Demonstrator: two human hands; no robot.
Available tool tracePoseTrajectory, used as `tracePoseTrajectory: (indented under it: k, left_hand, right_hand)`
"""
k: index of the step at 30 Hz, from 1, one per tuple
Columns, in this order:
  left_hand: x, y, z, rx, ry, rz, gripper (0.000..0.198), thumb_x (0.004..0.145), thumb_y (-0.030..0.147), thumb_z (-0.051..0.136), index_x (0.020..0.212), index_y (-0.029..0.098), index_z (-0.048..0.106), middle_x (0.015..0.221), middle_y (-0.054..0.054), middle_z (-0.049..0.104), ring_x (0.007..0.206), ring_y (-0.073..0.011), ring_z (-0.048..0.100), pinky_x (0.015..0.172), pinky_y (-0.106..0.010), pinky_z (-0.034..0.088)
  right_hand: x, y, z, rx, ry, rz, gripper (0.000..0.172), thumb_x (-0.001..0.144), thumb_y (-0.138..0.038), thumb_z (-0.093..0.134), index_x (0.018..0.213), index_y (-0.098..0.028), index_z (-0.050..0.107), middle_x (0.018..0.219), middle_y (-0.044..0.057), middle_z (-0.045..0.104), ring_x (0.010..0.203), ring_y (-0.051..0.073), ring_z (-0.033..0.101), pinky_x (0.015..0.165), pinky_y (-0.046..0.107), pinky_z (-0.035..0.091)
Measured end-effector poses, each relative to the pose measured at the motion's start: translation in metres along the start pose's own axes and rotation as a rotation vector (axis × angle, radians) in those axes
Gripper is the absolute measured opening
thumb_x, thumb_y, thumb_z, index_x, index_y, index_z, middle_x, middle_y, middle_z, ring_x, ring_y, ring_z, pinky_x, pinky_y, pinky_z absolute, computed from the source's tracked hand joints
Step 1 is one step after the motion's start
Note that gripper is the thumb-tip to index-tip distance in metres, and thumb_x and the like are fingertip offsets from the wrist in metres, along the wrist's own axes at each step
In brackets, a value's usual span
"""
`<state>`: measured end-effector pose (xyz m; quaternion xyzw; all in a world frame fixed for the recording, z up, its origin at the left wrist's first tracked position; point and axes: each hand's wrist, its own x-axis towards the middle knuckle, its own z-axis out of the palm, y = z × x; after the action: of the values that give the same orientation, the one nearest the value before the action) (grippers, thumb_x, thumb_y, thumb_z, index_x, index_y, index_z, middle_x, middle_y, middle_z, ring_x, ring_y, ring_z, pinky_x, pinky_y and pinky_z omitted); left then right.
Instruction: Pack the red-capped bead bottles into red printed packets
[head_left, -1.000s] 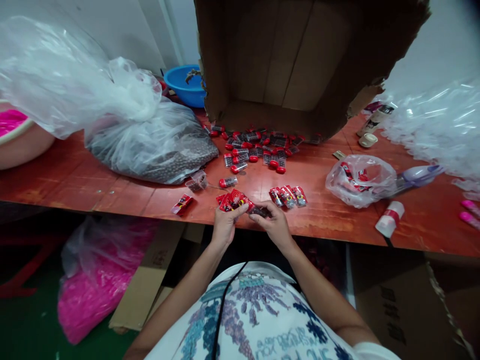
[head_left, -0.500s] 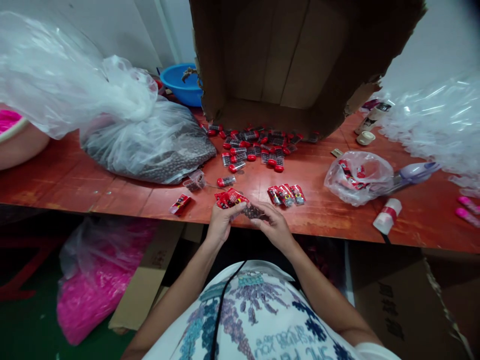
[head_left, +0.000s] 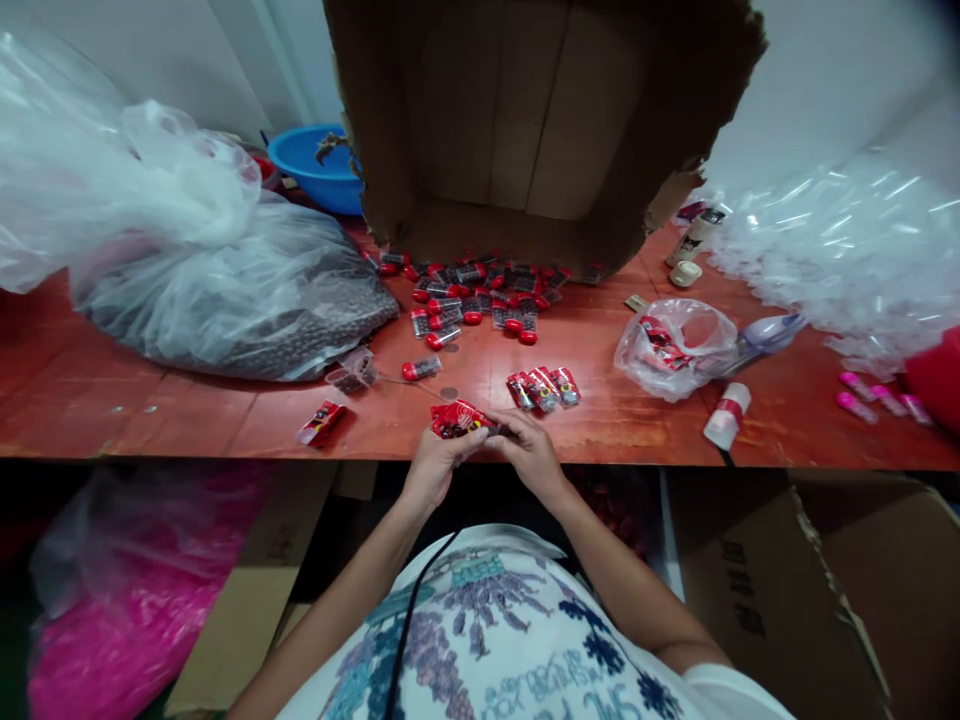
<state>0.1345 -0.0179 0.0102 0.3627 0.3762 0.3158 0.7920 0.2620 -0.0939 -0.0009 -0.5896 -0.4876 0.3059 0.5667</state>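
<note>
The red counter [head_left: 592,435] runs across the dim room, with a torn-edged box [head_left: 525,110] looming over it and a heap of red-capped tubes [head_left: 471,272] spread at the box's mouth. From where I stand, the right hand [head_left: 529,455] has just come in closer to the left hand [head_left: 435,465], and the dark piece [head_left: 493,428] that showed plainly between them is now mostly covered by fingers. The wearer's view has also swung a little to the right, bringing a red thing [head_left: 937,375] in at the edge. I read the closing-in as handwork on the pieces already held, at close quarters.

The red packets [head_left: 457,415] sit in the left grip, pressed under the thumb and sticking out beyond it, over the counter's near edge. The right grip is pinched round the dark piece, at the packets' right end; whether the piece is inside a packet or only against it, I can't tell. Three packets [head_left: 543,388] lie side by side on the counter, just beyond the right hand.
</note>
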Motion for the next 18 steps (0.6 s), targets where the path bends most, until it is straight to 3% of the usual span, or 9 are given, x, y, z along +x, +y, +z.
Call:
tracePoseTrajectory:
  k: [3,6,10,13,18]
  left_hand:
    - [0.005,-0.005,0.001,-0.075,0.056,-0.035,0.030,0.059,0.017,0.080,0.087,0.012,0.069,0.082,-0.007,0.072,0.072,-0.0183,0.068,0.071,-0.030,0.055]
    - [0.009,-0.009,-0.001,-0.101,0.136,-0.054,0.037,0.059,0.016,0.080,0.093,0.012,0.066,0.082,-0.009,0.072,0.073,-0.0202,0.069,0.066,-0.031,0.057]
    - [0.013,-0.014,-0.001,-0.087,0.136,-0.068,0.035,0.063,0.014,0.076,0.095,0.011,0.064,0.085,-0.010,0.072,0.068,-0.0201,0.069,0.062,-0.033,0.058]
    - [0.019,-0.019,0.008,-0.079,0.142,-0.092,0.032,0.064,0.009,0.071,0.095,0.013,0.063,0.087,-0.009,0.071,0.066,-0.0201,0.069,0.059,-0.033,0.059]
    - [0.030,-0.029,0.032,-0.015,0.116,-0.099,0.026,0.063,0.005,0.067,0.088,0.013,0.063,0.082,-0.006,0.071,0.064,-0.0176,0.068,0.060,-0.032,0.059]
  right_hand:
    - [0.001,0.013,-0.010,-0.084,0.132,0.021,0.033,0.083,-0.024,0.059,0.115,-0.028,0.064,0.108,0.004,0.062,0.091,0.018,0.060,0.083,0.032,0.050]
    - [0.006,0.026,-0.030,-0.386,0.213,-0.004,0.034,0.084,-0.029,0.058,0.118,-0.026,0.061,0.113,0.007,0.060,0.104,0.022,0.056,0.093,0.038,0.045]
    - [0.020,0.029,-0.051,-0.845,0.248,0.005,0.058,0.071,-0.048,0.070,0.125,-0.029,0.056,0.136,0.010,0.043,0.129,0.032,0.033,0.106,0.051,0.024]
    - [0.036,0.025,-0.057,-1.000,0.195,0.090,0.075,0.064,-0.064,0.068,0.131,-0.033,0.049,0.144,0.008,0.033,0.135,0.039,0.017,0.105,0.061,0.012]
    - [0.052,0.026,-0.062,-1.010,0.035,0.213,0.070,0.069,-0.072,0.057,0.129,-0.036,0.050,0.137,0.007,0.042,0.129,0.035,0.026,0.103,0.056,0.021]
